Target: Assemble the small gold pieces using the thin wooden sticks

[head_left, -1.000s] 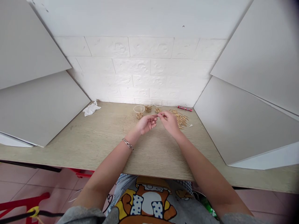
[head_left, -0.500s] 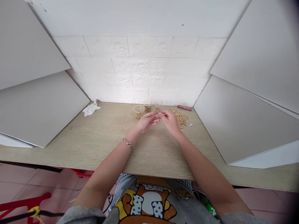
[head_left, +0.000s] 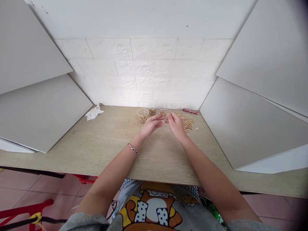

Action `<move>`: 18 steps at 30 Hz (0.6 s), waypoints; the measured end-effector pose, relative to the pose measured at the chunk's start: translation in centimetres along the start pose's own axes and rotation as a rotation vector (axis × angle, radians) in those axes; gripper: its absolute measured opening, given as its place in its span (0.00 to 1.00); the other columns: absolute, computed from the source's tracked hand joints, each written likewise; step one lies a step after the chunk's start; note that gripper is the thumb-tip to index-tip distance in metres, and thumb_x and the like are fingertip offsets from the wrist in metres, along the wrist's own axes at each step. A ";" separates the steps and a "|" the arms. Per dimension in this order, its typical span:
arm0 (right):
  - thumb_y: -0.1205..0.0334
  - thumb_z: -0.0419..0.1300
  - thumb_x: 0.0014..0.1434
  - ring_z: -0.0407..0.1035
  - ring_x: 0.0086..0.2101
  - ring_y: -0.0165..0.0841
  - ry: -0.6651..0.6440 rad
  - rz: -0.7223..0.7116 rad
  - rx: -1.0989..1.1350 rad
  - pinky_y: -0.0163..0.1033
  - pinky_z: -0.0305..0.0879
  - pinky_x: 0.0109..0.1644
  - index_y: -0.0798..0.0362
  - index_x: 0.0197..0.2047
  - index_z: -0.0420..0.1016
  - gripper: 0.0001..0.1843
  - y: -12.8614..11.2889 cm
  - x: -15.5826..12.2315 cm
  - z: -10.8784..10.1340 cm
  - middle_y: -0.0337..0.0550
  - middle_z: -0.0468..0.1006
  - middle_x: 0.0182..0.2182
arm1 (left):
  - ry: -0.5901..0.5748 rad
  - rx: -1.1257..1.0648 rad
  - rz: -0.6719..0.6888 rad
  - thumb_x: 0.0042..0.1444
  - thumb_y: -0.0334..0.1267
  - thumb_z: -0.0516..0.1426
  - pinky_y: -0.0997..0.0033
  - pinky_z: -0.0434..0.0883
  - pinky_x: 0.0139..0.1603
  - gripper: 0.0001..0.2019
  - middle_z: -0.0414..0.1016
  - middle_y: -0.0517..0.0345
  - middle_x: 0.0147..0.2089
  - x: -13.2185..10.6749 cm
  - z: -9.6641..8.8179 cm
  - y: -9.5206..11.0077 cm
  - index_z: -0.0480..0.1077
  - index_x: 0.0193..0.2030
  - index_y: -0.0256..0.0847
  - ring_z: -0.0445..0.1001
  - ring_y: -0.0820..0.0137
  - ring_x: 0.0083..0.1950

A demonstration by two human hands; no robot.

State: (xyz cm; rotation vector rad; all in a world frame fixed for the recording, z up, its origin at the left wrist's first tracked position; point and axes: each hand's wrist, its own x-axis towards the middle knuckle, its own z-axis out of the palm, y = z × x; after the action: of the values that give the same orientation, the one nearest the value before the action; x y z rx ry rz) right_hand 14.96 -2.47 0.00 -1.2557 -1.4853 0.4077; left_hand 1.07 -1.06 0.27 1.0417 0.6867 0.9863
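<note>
Left hand (head_left: 149,127) loosely spread, right hand (head_left: 176,126) seemingly pinched beside it, any hold too small to tell; work looks part-done, small gold-coloured pieces (head_left: 143,119) in three clear round plastic cups (head_left: 142,113) behind, a loose heap of slender gold-coloured rods (head_left: 188,124) remaining on the pale wooden surface (head_left: 106,138).

Table (head_left: 154,160): wood, mid-frame
Tissue (head_left: 94,113): centre left
Cups (head_left: 143,116): three, centre
Rods (head_left: 188,124): heaped, centre right
Red stick (head_left: 190,111): centre right
</note>
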 end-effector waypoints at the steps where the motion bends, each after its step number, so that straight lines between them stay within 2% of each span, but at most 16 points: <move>1: 0.50 0.46 0.58 0.62 0.24 0.30 0.000 0.003 -0.005 0.34 0.56 0.29 0.53 0.26 0.63 0.17 0.0 0.0 0.0 0.36 0.66 0.19 | -0.003 -0.003 0.013 0.49 0.28 0.55 0.75 0.65 0.43 0.15 0.70 0.48 0.51 0.0 0.0 0.0 0.68 0.45 0.37 0.73 0.74 0.42; 5: 0.51 0.47 0.57 0.63 0.24 0.30 0.003 0.005 0.005 0.34 0.57 0.29 0.52 0.27 0.64 0.16 0.1 0.0 0.1 0.37 0.67 0.20 | 0.026 0.033 0.045 0.50 0.34 0.56 0.76 0.65 0.40 0.14 0.73 0.50 0.43 0.2 -0.1 -0.1 0.68 0.45 0.36 0.73 0.77 0.36; 9: 0.52 0.48 0.56 0.63 0.23 0.29 -0.016 0.015 0.039 0.34 0.57 0.28 0.53 0.29 0.66 0.14 0.3 0.1 0.2 0.38 0.69 0.23 | 0.056 0.222 0.092 0.50 0.40 0.55 0.78 0.61 0.27 0.15 0.72 0.58 0.30 0.4 -0.3 -0.4 0.70 0.45 0.37 0.64 0.82 0.22; 11: 0.53 0.49 0.55 0.63 0.22 0.29 -0.018 0.014 0.042 0.34 0.58 0.28 0.53 0.30 0.67 0.13 0.4 0.2 0.2 0.38 0.69 0.23 | 0.086 0.366 0.150 0.50 0.42 0.55 0.78 0.60 0.24 0.15 0.71 0.58 0.30 0.5 -0.3 -0.4 0.72 0.42 0.37 0.63 0.80 0.24; 14: 0.54 0.51 0.54 0.64 0.23 0.29 -0.010 0.008 0.036 0.35 0.59 0.29 0.53 0.32 0.68 0.12 0.5 0.3 0.2 0.39 0.71 0.25 | 0.157 0.552 0.278 0.49 0.40 0.56 0.76 0.63 0.30 0.12 0.72 0.55 0.37 0.6 -0.3 -0.5 0.74 0.38 0.38 0.67 0.74 0.33; 16: 0.55 0.52 0.53 0.64 0.24 0.29 -0.009 0.006 0.042 0.35 0.60 0.30 0.53 0.32 0.68 0.11 0.4 0.3 0.3 0.39 0.72 0.27 | 0.172 0.598 0.315 0.49 0.38 0.55 0.74 0.64 0.35 0.11 0.72 0.55 0.36 0.7 -0.3 -0.5 0.74 0.37 0.37 0.67 0.73 0.36; 18: 0.57 0.52 0.53 0.64 0.24 0.29 -0.011 0.000 0.050 0.36 0.61 0.31 0.53 0.33 0.69 0.10 0.4 0.3 0.3 0.40 0.73 0.29 | 0.160 0.586 0.296 0.50 0.37 0.54 0.73 0.64 0.37 0.11 0.72 0.56 0.32 0.8 -0.3 -0.6 0.72 0.39 0.36 0.67 0.74 0.34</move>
State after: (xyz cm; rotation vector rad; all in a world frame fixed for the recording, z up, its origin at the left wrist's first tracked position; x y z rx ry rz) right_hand 14.92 -1.96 -0.24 -1.2159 -1.4756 0.4495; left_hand 1.35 -0.34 -0.36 1.6228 1.0071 1.1624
